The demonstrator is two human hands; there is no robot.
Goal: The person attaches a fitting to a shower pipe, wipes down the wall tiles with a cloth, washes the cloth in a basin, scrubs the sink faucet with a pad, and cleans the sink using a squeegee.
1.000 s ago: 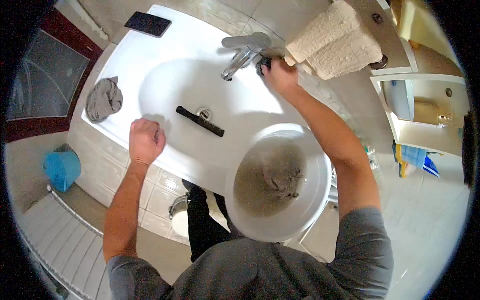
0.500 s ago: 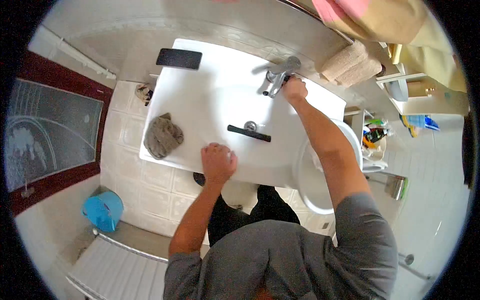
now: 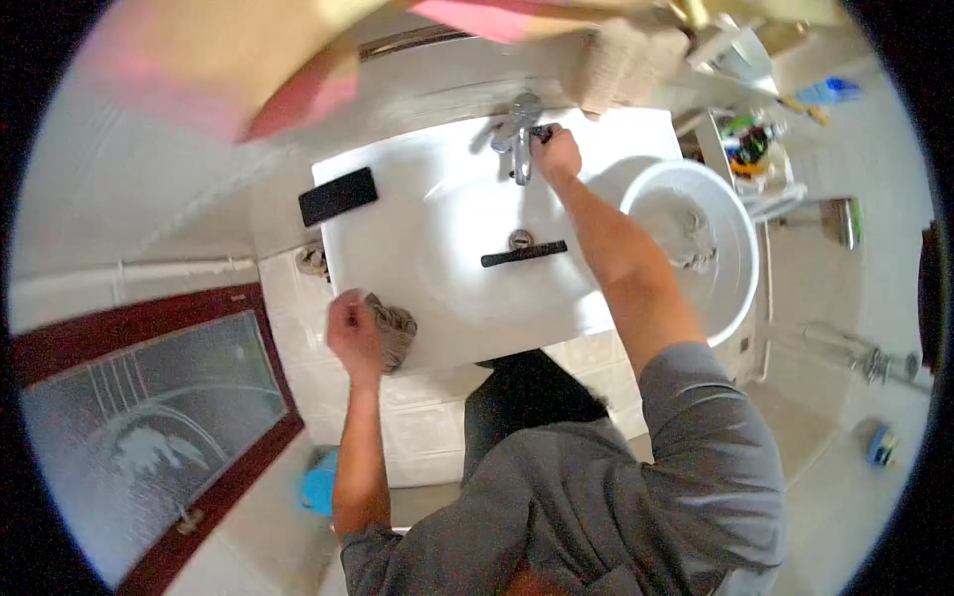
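My right hand point(image 3: 558, 157) is closed beside the chrome tap point(image 3: 523, 139), with a small dark thing point(image 3: 542, 131) at its fingertips that I cannot make out. Below the spout, a long narrow black bar point(image 3: 524, 254) lies in the white sink point(image 3: 447, 318), next to the drain point(image 3: 521, 239). My left hand point(image 3: 356, 336), slightly blurred, has its fingers curled at the sink's front left corner. Just right of it is a crumpled grey-brown cloth point(image 3: 397, 333); whether they touch, I cannot tell. What the left fingers hold, if anything, is hidden.
A black phone point(image 3: 339, 197) lies on the sink's back left corner. At the right stands a white tub point(image 3: 747, 248) with water and something pale inside. A beige towel point(image 3: 631, 65) hangs behind the sink. Further left are a dark red framed door point(image 3: 129, 343) and a blue bucket point(image 3: 318, 485).
The view has turned and shifted. My left hand has moved left from the sink's front edge to beside the cloth. My right hand stays at the tap.
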